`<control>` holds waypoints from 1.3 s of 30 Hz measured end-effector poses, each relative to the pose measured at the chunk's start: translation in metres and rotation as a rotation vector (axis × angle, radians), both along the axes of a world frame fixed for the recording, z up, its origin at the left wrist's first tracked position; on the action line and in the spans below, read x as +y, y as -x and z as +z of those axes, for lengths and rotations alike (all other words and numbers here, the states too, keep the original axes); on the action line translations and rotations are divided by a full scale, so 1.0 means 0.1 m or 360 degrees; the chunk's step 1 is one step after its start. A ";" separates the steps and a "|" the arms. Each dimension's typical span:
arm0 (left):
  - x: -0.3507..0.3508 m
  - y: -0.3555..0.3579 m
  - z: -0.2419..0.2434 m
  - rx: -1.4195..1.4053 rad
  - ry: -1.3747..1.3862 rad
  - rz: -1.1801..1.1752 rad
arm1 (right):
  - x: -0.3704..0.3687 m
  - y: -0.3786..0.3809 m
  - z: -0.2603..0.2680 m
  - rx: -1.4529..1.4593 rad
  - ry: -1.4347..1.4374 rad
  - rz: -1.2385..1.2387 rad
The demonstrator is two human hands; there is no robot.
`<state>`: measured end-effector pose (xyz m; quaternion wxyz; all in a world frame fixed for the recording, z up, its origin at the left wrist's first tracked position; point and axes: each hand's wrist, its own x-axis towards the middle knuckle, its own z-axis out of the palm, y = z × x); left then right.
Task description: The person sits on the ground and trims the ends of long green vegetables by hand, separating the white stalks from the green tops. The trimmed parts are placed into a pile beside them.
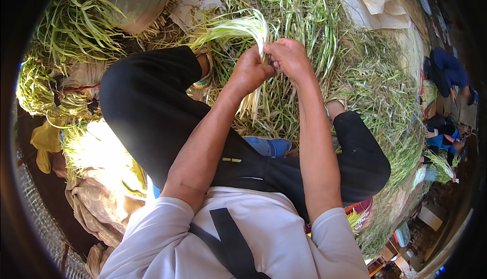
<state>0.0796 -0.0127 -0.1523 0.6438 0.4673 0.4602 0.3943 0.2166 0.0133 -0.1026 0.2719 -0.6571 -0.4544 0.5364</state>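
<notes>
A bundle of pale yellow-green leafy stalks (249,31), possibly chives, is held up in front of me; its leaves bend over to the left and its white stem ends hang below my hands. My left hand (251,68) is closed around the stems. Against the bundle's right side, my right hand (287,58) has its thumb and fingers pinched together at the stalks; whatever lies between those fingertips is too small to tell. Loose green and dry leaves (281,107) cover the ground beneath both hands.
My bent legs in black trousers frame the leaf litter. Heaps of long green leaves (76,24) lie at the upper left, near a yellow cloth (47,142). Pale sheets (365,9) lie at the upper right. Two other people (451,69) are at the far right, one beside another bundle (441,166).
</notes>
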 end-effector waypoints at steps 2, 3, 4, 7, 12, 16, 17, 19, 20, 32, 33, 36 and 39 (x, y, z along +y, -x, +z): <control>-0.01 0.00 -0.01 0.0159 -0.0049 -0.0031 | 0.02 -0.01 0.01 0.0020 0.0048 0.0002; -0.01 0.01 -0.01 0.0238 -0.0074 -0.0048 | 0.02 -0.01 0.00 0.0050 0.0070 0.0003; -0.01 0.01 0.00 0.0293 -0.0066 -0.0070 | 0.02 -0.01 -0.01 0.0040 0.0073 -0.0012; 0.00 0.02 0.03 0.0280 -0.0027 -0.0115 | 0.00 -0.01 -0.07 0.0059 0.0064 -0.0075; 0.01 0.02 0.10 -0.0126 0.0146 -0.0123 | -0.08 -0.04 -0.11 0.0238 0.0035 -0.0161; 0.01 0.03 0.15 -0.0464 0.0287 -0.0118 | -0.14 -0.13 -0.10 0.0535 -0.0003 -0.0229; 0.00 0.04 0.15 -0.0539 0.0276 -0.0113 | -0.15 -0.15 -0.10 0.0600 -0.0008 -0.0260; 0.01 0.06 0.15 -0.0608 0.0326 -0.0085 | -0.18 -0.20 -0.11 0.0692 -0.0021 -0.0267; 0.02 0.08 0.15 -0.0602 0.0387 -0.0064 | -0.20 -0.22 -0.12 0.0719 -0.0028 -0.0244; 0.03 0.06 0.03 -0.0426 0.0475 0.0228 | -0.73 -0.30 0.04 0.1817 -0.0174 -0.0475; 0.03 0.07 0.04 -0.0351 0.0437 0.0234 | -0.76 -0.36 0.10 0.1872 -0.0160 -0.0467; 0.04 0.12 0.05 -0.0153 0.0335 0.0261 | -0.87 -0.67 0.42 0.1972 -0.0202 -0.0470; 0.05 0.17 0.05 -0.0152 0.0312 0.0281 | -1.03 -1.11 0.86 0.2016 -0.0465 -0.0557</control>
